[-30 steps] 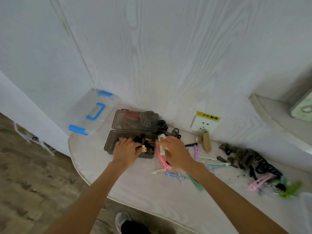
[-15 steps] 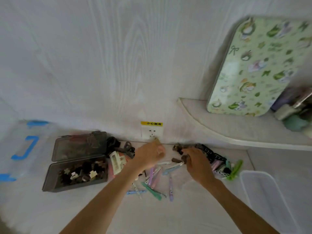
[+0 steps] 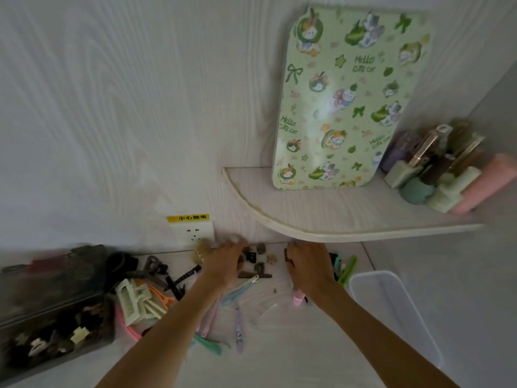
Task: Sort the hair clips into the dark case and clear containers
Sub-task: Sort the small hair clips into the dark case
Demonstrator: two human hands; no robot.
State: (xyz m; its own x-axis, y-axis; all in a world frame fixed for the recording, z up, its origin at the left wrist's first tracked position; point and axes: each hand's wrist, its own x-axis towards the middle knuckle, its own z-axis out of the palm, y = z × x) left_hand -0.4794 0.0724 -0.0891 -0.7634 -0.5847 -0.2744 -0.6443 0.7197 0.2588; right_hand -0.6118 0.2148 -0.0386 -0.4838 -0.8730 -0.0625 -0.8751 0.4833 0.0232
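Small dark hair clips (image 3: 253, 257) lie scattered by the wall between my two hands. My left hand (image 3: 223, 266) reaches over them with blurred fingers stretched toward the wall. My right hand (image 3: 310, 267) curls its fingers down over a pile of dark clips, and a dark clip (image 3: 287, 256) shows at its fingertips. The dark case (image 3: 16, 326) stands open at the left, holding several clips. A clear container (image 3: 391, 309) sits at the right. Pastel long clips (image 3: 238, 326) lie in front of my hands.
White claw clips (image 3: 131, 301), a black scrunchie (image 3: 120, 264) and a beige claw clip (image 3: 200, 250) lie next to the case. A curved shelf (image 3: 307, 219) overhangs the tabletop, bearing a green patterned board (image 3: 347, 102) and cosmetics (image 3: 436, 169). A wall socket (image 3: 193, 233) sits behind.
Both hands left the dark case and moved right to the small dark clips by the wall. My view swung right and closer, bringing the shelf and clear container into sight.
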